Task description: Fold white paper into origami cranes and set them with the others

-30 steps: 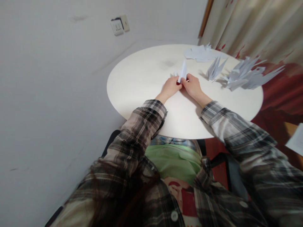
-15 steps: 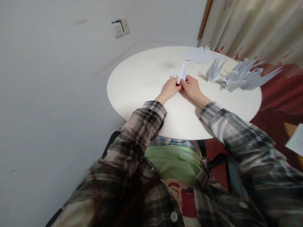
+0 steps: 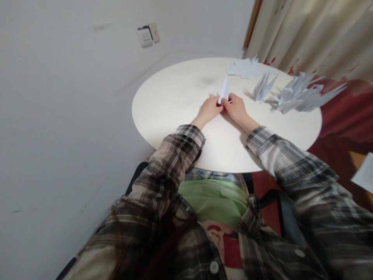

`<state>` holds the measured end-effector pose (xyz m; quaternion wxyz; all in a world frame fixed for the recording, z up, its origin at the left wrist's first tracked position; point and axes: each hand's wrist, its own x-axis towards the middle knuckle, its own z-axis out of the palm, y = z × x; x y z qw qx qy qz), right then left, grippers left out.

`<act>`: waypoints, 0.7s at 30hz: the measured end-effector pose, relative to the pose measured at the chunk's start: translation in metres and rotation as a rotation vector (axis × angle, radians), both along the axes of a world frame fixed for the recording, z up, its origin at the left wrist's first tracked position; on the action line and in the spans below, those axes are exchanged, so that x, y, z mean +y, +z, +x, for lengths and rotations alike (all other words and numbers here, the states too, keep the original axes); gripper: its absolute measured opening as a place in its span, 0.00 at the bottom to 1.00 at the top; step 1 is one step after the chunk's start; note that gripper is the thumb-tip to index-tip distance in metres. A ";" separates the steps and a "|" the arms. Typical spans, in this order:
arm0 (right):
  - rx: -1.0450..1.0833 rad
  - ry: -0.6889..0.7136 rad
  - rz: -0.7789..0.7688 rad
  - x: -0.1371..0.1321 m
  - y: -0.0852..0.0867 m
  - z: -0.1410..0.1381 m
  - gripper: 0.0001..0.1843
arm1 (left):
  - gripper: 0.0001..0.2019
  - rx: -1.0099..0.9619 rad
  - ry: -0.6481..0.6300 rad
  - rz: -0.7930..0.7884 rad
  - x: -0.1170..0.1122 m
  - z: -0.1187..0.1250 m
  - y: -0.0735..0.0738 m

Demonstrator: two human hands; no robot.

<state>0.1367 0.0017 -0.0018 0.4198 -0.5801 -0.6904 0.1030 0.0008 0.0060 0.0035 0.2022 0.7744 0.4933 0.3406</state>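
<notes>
A small piece of folded white paper (image 3: 224, 90) stands pointed end up between my hands, just above the round white table (image 3: 169, 101). My left hand (image 3: 210, 109) pinches its lower left side, fingers closed. On the right, my right hand (image 3: 236, 107) grips the lower part with the thumb in front. The paper's base is partly hidden by the fingers. Right of my hands a single folded paper crane (image 3: 263, 87) stands on the table, and beyond it sits a cluster of folded paper cranes (image 3: 301, 93).
At the table's back lie flat white papers (image 3: 243, 68). A wall with a socket (image 3: 145, 37) borders the left and back. A patterned curtain (image 3: 314, 35) hangs at the right. Low on the right, a white sheet (image 3: 364, 173) lies beside the table.
</notes>
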 end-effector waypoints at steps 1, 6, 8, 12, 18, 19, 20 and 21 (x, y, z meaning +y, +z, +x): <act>0.000 0.006 0.011 0.001 -0.001 0.000 0.15 | 0.11 0.005 0.001 -0.003 -0.001 0.000 0.001; 0.005 0.009 0.039 0.004 -0.005 0.001 0.17 | 0.11 -0.001 0.000 -0.017 -0.003 0.001 0.003; 0.001 0.003 0.033 0.005 -0.005 0.002 0.16 | 0.10 -0.012 -0.006 -0.015 -0.002 0.001 0.002; 0.006 -0.016 -0.004 0.007 -0.003 0.001 0.14 | 0.09 -0.020 -0.014 -0.006 0.002 0.000 0.000; 0.026 -0.019 -0.061 0.005 0.003 0.000 0.12 | 0.10 -0.010 -0.022 0.003 0.002 0.000 0.000; 0.023 -0.021 -0.066 0.004 0.003 0.000 0.11 | 0.10 -0.011 -0.022 -0.001 0.001 0.000 0.001; 0.021 -0.018 -0.064 0.004 0.003 0.000 0.11 | 0.10 -0.013 -0.020 -0.005 0.000 0.000 0.001; 0.021 -0.011 -0.054 0.004 0.003 0.000 0.11 | 0.10 -0.012 -0.017 -0.009 -0.001 0.000 0.002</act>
